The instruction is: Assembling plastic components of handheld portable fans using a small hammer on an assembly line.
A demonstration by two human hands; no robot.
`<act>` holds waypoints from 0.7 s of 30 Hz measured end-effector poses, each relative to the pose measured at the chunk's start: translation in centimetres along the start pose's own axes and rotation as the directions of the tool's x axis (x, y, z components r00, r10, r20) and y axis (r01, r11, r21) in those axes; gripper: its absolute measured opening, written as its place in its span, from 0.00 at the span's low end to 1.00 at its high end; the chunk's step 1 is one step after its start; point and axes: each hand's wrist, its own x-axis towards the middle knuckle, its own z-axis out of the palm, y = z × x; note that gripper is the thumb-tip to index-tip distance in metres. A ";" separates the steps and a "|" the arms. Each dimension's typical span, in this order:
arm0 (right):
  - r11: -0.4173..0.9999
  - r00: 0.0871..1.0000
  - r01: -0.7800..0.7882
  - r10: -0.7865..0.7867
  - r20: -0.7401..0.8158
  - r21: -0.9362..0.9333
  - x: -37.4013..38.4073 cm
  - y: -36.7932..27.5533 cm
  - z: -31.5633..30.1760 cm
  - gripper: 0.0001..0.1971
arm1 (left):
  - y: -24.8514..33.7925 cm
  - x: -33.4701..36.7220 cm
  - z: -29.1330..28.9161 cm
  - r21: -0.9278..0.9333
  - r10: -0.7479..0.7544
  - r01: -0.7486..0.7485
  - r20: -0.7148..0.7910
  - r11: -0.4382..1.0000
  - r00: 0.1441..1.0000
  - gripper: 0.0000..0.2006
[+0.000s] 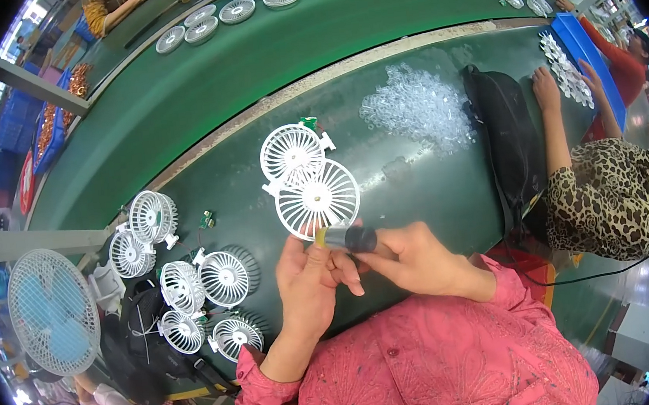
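Note:
My left hand [301,287] grips the lower edge of a round white fan grille [318,198], its thumb in front and a yellow bit showing by the thumb tip. A second white grille [292,152] lies against the first on its far side, with a small green circuit board [308,123] at its rim. In my right hand [424,262] is a short dark cylinder [361,238], its grey end pointing at the rim of the nearer grille beside my left thumb. I cannot make out what kind of tool or part it is.
Several white fan housings [225,278] stand to the left, with loose circuit boards [207,219]. Beyond the grilles lies a heap of small clear pieces [418,107]. A black bag [505,146] lies at right, beside a co-worker [613,194]. A green conveyor [369,18] carries more grilles [236,10].

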 end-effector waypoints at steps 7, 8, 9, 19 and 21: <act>0.895 0.931 0.323 -0.358 -0.065 -0.307 -0.4 2.0 0.6 0.16 | -0.2 0.1 1.4 -0.030 0.026 -0.026 -0.011 0.999 1.000 0.23; 0.875 0.925 0.332 -0.375 -0.059 -0.352 -0.5 2.1 0.6 0.17 | -0.3 0.5 1.9 0.010 0.020 -0.020 -0.049 1.000 0.999 0.24; 0.878 0.927 0.343 -0.373 -0.029 -0.334 -0.5 1.9 0.8 0.18 | -0.6 0.5 1.4 -0.006 -0.028 0.027 -0.075 1.000 0.997 0.23; 0.779 0.835 0.488 -0.548 -0.049 -0.394 -0.1 2.5 2.9 0.09 | -1.2 -1.0 -0.9 0.379 0.242 -0.157 -0.187 0.912 0.952 0.26; 0.651 0.684 0.583 -0.716 -0.139 -0.485 0.2 2.3 2.6 0.14 | -0.6 -1.7 -0.6 0.376 0.242 -0.169 -0.157 0.911 0.958 0.28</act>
